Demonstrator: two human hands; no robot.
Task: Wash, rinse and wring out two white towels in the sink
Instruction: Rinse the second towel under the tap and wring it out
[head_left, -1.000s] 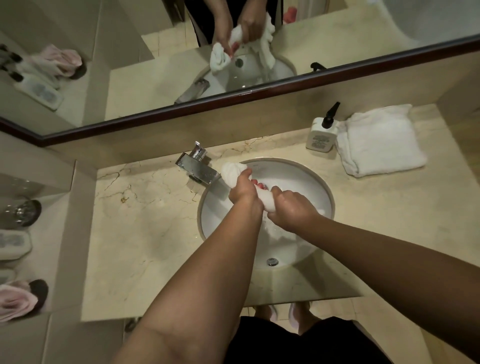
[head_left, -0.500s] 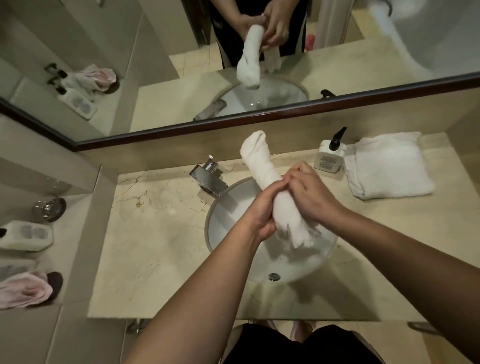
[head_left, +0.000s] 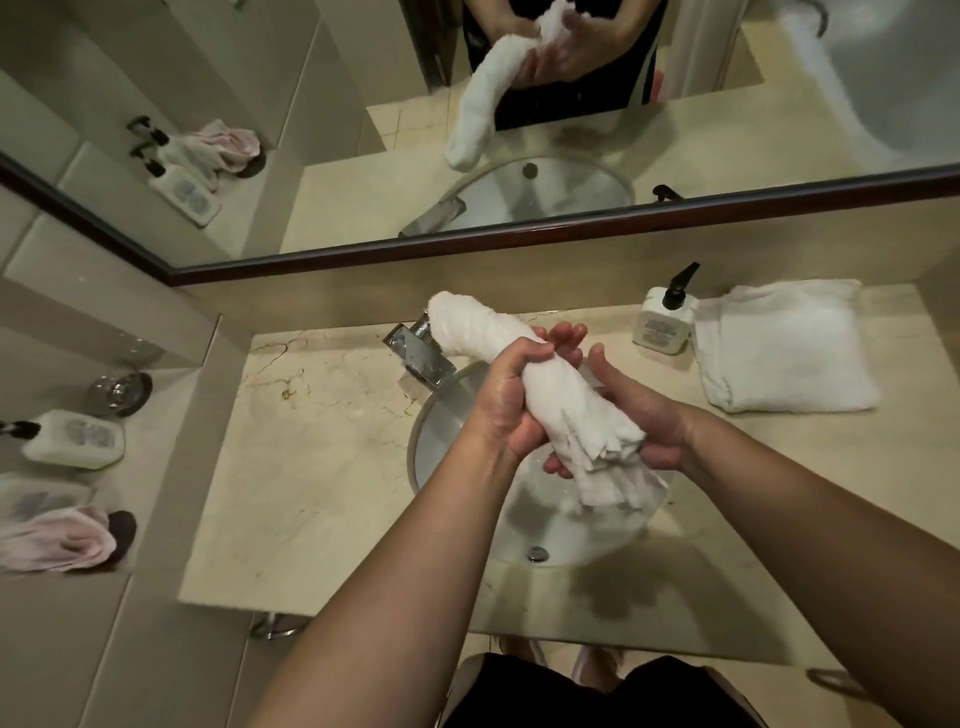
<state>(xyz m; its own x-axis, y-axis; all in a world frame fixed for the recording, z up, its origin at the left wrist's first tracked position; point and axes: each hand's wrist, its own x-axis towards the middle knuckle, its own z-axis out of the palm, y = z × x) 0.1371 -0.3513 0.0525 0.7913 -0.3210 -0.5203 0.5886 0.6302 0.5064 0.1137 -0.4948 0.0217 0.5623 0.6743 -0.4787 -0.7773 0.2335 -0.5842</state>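
White terry cloth, twisted into a thick rope, is held over the round white porcelain sink (head_left: 447, 457) near the middle of the view. This rolled towel (head_left: 519, 364) runs from a rounded, tightly wound end at about 11 o'clock, just above the faucet, down to a loose, ragged bunch of folds at about 5 o'clock over the wet basin. The left hand (head_left: 501, 400) is wrapped round the roll's middle from the 9 o'clock side, fingers curled over the cloth in a firm grip, forearm reaching up from the lower edge. The right hand (head_left: 631, 415) cradles the roll from the 3 o'clock side, palm turned up under the loose end, thumb raised and free, fingers passing beneath the cloth and showing beyond it. A chrome drain (head_left: 536, 553) is seen at the basin's 6 o'clock. The angular polished metal faucet (head_left: 418, 356) stands at the basin's 11 o'clock on the glossy veined beige marble counter (head_left: 311, 467). Farther off at 2 o'clock a squat white pump bottle (head_left: 665, 317) with a black nozzle stands just beside a folded white towel (head_left: 784, 345), soft and square. Behind, a dark-framed mirror (head_left: 571, 239) reflects towel and hands.
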